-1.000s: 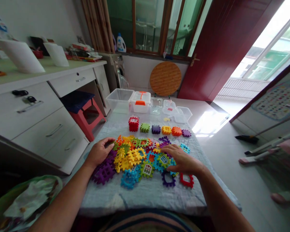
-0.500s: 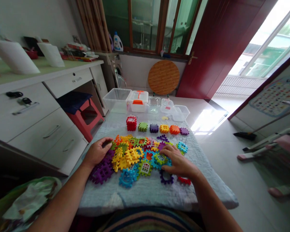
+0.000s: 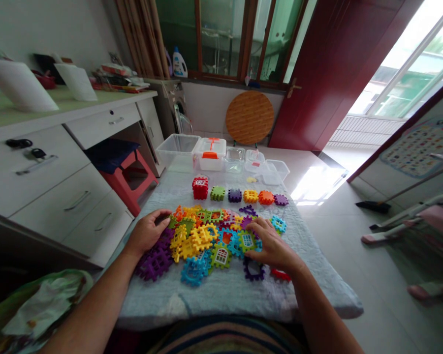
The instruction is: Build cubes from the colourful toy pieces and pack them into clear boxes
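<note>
A table covered with pale blue patterned cloth is seen at the centre of the frame, its near edge drawn across the lower centre and its right edge slanting toward the lower right. A heap of multicoloured toothed plastic pieces is spread over the centre. Bare cloth is shown between the heap and the near edge; a wider stretch is shown right of the heap. The far edge, at upper centre, is taken up by a row of clear plastic containers.

The left hand is placed against the heap's left margin, fingers curled and thumb extended; whether a piece is pinched cannot be told. The right hand is held over the heap's right side, thumb and fingers spread apart. Between them a square green plastic piece with a white window grid is seen; whether it is gripped cannot be told. A dark purple toothed ring is noted just below the right thumb. A red plastic piece is partly hidden by the right hand.
</note>
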`<state>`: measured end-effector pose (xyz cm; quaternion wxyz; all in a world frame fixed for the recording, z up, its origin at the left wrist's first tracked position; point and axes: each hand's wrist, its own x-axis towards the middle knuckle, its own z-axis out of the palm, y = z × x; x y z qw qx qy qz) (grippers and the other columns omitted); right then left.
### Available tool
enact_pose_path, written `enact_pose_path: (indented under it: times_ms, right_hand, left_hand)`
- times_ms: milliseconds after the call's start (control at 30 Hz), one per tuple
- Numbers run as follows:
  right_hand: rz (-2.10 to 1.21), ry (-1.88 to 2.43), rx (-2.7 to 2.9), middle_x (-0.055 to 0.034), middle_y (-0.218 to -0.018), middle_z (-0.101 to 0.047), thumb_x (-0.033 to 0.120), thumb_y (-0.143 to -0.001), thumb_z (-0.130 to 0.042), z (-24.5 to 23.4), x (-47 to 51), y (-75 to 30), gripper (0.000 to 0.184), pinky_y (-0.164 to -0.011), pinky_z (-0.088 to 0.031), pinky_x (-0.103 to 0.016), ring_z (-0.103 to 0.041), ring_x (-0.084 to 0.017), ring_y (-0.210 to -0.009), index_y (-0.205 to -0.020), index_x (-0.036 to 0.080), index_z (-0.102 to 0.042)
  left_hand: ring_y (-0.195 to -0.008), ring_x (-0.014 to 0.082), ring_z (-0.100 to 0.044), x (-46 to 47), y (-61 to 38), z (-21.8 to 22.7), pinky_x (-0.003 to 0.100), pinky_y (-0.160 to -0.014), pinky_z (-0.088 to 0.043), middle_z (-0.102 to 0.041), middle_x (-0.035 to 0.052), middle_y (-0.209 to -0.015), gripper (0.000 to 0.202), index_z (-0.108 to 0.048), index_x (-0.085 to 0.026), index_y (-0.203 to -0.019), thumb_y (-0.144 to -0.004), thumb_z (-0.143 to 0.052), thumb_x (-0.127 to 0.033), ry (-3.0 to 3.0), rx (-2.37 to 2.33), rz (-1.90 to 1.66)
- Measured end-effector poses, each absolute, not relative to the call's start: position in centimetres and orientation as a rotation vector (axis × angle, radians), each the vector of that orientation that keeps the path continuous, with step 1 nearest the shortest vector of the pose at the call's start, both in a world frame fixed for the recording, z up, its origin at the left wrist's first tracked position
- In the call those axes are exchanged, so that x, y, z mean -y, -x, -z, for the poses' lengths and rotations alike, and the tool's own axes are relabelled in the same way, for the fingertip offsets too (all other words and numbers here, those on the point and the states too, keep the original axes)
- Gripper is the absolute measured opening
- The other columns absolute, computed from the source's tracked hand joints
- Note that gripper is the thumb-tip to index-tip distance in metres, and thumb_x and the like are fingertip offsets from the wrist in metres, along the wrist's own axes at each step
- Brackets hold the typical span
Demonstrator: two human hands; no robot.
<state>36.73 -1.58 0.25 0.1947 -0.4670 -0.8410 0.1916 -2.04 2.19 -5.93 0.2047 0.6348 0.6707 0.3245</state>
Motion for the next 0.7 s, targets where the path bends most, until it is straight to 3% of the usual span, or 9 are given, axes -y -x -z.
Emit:
enact_pose_path:
  times_ms: [167, 267, 467, 700]
  right_hand:
    - [-0.422, 1.541, 2.038, -0.0059, -0.102, -0.055, 0.043, -0.078, -0.066, -0.9, 1.2, -40.8, 0.046, -0.082, -0.048, -0.036, -0.056, -0.020, -0.090, -0.117, 0.021, -0.053]
    - [-0.337, 1.662, 1.948, -0.0060, -0.098, -0.056, 0.046, -0.078, -0.064, -0.9, 1.4, -43.2, 0.042, -0.078, -0.050, -0.035, -0.058, -0.020, -0.084, -0.110, 0.020, -0.058]
    - [-0.463, 1.627, 2.089, -0.0078, -0.113, -0.054, 0.030, -0.075, -0.065, 0.4, 2.8, -43.7, 0.046, -0.094, -0.046, -0.038, -0.056, -0.022, -0.102, -0.119, 0.021, -0.055]
    - [-0.597, 1.636, 2.197, -0.0088, -0.120, -0.053, 0.024, -0.073, -0.063, 0.6, 3.5, -42.5, 0.054, -0.098, -0.044, -0.039, -0.054, -0.023, -0.109, -0.125, 0.021, -0.052]
  left_hand:
    - [-0.087, 0.0224, -0.066, -2.3, 2.2, 6.2, 0.032, -0.086, -0.051, -0.072, 0.0039, -0.100, 0.042, -0.066, -0.020, -0.103, -0.077, -0.054, -0.050, -1.778, -1.846, -0.924]
    - [-0.091, 0.0229, -0.066, -2.4, 2.3, 6.2, 0.032, -0.088, -0.050, -0.072, 0.0043, -0.101, 0.041, -0.065, -0.020, -0.103, -0.077, -0.053, -0.049, -1.789, -1.829, -0.922]
    - [-0.090, 0.0237, -0.066, -2.4, 2.2, 6.0, 0.032, -0.086, -0.051, -0.072, 0.0047, -0.101, 0.041, -0.065, -0.020, -0.103, -0.078, -0.052, -0.050, -1.799, -1.854, -0.892]
    - [-0.086, 0.0229, -0.067, -2.3, 2.2, 6.1, 0.032, -0.083, -0.052, -0.073, 0.0039, -0.097, 0.043, -0.066, -0.020, -0.103, -0.077, -0.053, -0.050, -1.789, -1.872, -0.902]
